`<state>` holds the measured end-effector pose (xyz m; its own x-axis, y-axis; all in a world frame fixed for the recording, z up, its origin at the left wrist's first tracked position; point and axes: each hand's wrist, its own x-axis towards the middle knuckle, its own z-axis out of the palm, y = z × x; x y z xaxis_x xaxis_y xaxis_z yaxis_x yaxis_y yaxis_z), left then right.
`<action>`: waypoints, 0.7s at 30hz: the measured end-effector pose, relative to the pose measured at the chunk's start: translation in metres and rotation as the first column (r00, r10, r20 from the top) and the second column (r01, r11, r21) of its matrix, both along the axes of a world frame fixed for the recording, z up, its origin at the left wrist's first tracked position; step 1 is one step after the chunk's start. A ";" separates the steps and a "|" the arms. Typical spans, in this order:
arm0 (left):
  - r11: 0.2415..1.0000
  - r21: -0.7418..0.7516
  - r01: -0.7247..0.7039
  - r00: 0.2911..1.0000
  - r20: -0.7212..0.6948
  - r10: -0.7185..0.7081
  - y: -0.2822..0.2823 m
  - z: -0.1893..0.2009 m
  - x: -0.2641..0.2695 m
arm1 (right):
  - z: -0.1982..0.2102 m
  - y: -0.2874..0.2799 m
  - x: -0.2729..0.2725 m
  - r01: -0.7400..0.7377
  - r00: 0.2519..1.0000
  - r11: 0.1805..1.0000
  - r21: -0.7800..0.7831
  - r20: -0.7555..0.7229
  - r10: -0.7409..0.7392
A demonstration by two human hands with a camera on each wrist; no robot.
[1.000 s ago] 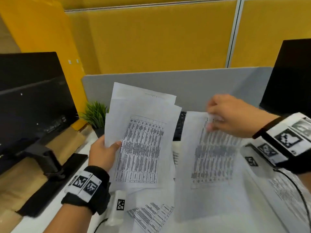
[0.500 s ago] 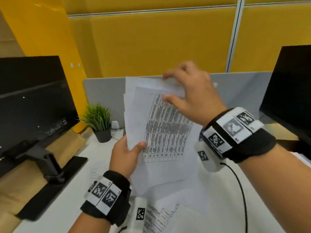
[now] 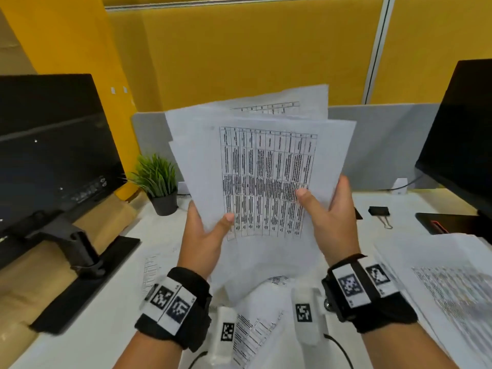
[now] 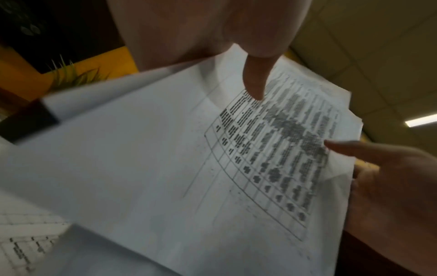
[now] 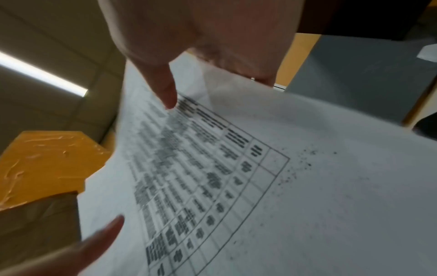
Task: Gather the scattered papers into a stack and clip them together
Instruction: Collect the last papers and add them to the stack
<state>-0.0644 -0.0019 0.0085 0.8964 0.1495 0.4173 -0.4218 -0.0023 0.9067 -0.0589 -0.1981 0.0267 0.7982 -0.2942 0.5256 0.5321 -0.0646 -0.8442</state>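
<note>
I hold a loose bundle of white printed sheets (image 3: pixel 266 169) upright above the desk, a table of text facing me. My left hand (image 3: pixel 205 230) grips its lower left edge, thumb on the front. My right hand (image 3: pixel 330 219) grips the lower right edge, thumb pressed on the print. The wrist views show the same sheets (image 4: pixel 189 168) (image 5: pixel 260 177) with each thumb on top; the fingers behind are hidden. More printed papers (image 3: pixel 255 323) lie on the desk below, and others (image 3: pixel 452 283) at the right. A black binder clip (image 3: pixel 379 211) lies on the desk at the right.
A dark monitor (image 3: pixel 48 155) on a stand fills the left, another monitor (image 3: pixel 463 134) the right. A small potted plant (image 3: pixel 158 182) stands by the grey divider (image 3: pixel 383 145). The white desk (image 3: pixel 111 302) runs to the front edge.
My right hand came down from the top of the sheets to their lower right edge. The bundle now stands squarer between both hands, a little higher and further right.
</note>
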 end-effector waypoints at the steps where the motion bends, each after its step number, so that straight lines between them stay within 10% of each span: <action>1: 1.000 0.015 -0.006 1.000 0.007 0.006 -0.003 -0.002 -0.001 | -0.004 0.003 -0.002 0.043 0.999 0.999 -0.013 0.021 -0.043; 21: 0.980 0.013 -0.198 0.973 -0.119 0.198 -0.006 -0.023 -0.002 | -0.049 0.009 -0.006 0.090 0.992 0.994 0.061 -0.092 -0.084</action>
